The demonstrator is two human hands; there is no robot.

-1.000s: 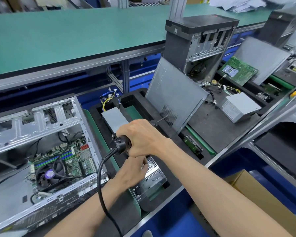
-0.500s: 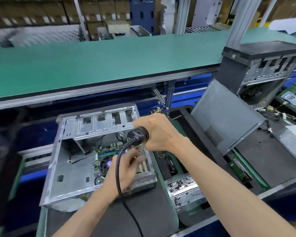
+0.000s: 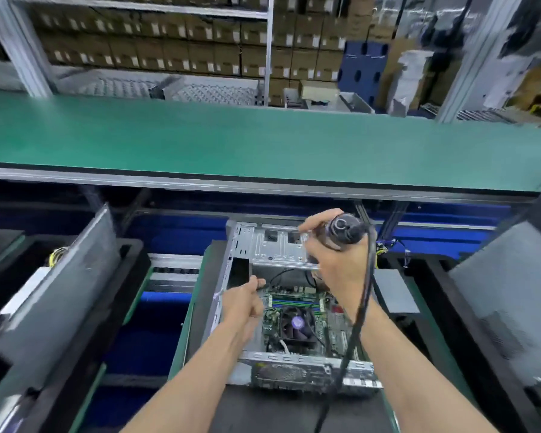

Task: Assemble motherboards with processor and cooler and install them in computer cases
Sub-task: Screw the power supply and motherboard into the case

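Observation:
An open metal computer case [image 3: 275,245] lies flat in front of me. Inside it sits a green motherboard [image 3: 322,310] with a black cooler fan [image 3: 297,326]. My right hand [image 3: 338,270] grips a black electric screwdriver [image 3: 344,231] upright over the case's right side; its cable [image 3: 356,310] hangs down past my wrist. My left hand [image 3: 242,303] hovers over the case's left inner wall with curled fingers pinched together; whether it holds something small is hidden.
A long green conveyor shelf [image 3: 263,145] runs across above the case. A grey side panel [image 3: 53,276] leans in a black tray at left. Another grey panel [image 3: 509,307] stands at right. Stacked cardboard boxes fill shelves behind.
My view swung left, bringing the open case from the left to the centre. Both hands moved over the case, and the screwdriver now stands upright above the motherboard.

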